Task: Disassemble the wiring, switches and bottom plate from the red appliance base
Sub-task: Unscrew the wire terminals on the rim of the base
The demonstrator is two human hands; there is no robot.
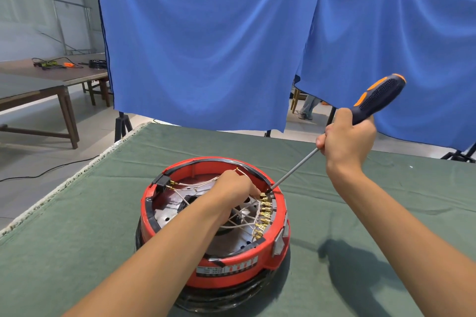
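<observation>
The red appliance base [231,269] lies upside down on the green cloth, its inside open to me. White wires [240,216] cross over a perforated metal bottom plate [226,242], and a row of brass terminals [264,213] runs along the right inner rim. A black switch block [161,182] sits at the left rim. My left hand [233,188] reaches into the base, fingertips pinching at the topmost brass terminal. My right hand [347,136] grips a screwdriver [378,96] with a dark blue and orange handle; its tip touches that same terminal.
The green cloth [360,226] covers the work table, with its fringed edge at the left. A blue curtain [231,46] hangs behind. A wooden table [51,77] with tools stands far left. A cable [51,170] runs across the floor. A person's legs [307,108] show under the curtain.
</observation>
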